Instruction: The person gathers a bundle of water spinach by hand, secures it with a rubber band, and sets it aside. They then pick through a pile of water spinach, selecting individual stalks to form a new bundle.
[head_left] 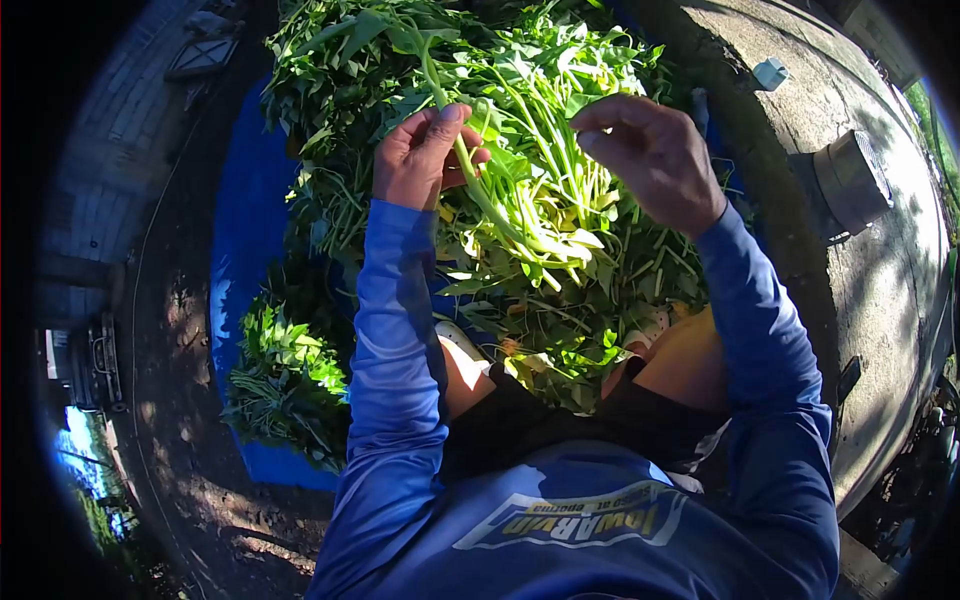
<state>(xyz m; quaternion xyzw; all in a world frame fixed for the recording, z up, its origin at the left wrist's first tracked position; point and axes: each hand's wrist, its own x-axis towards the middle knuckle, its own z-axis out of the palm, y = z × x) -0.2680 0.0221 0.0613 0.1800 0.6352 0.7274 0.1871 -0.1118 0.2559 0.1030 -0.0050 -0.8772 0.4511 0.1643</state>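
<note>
My left hand [425, 155] grips a bunch of green leafy stems [520, 215] near their upper part, thumb and fingers closed around them. The bunch hangs down between my arms, pale at the cut ends. My right hand [650, 150] is just to the right of it, fingers pinched on thin stalks at the bunch's top. Both arms wear blue long sleeves. A large heap of the same leafy greens [400, 50] lies in front of me and under my hands, on a blue sheet [245, 230].
A smaller pile of sorted greens [285, 370] lies on the blue sheet at my left. A concrete ledge [880, 260] runs along the right with a round metal can [850, 180] and a small white object [771, 72]. Bare dirt ground lies to the left.
</note>
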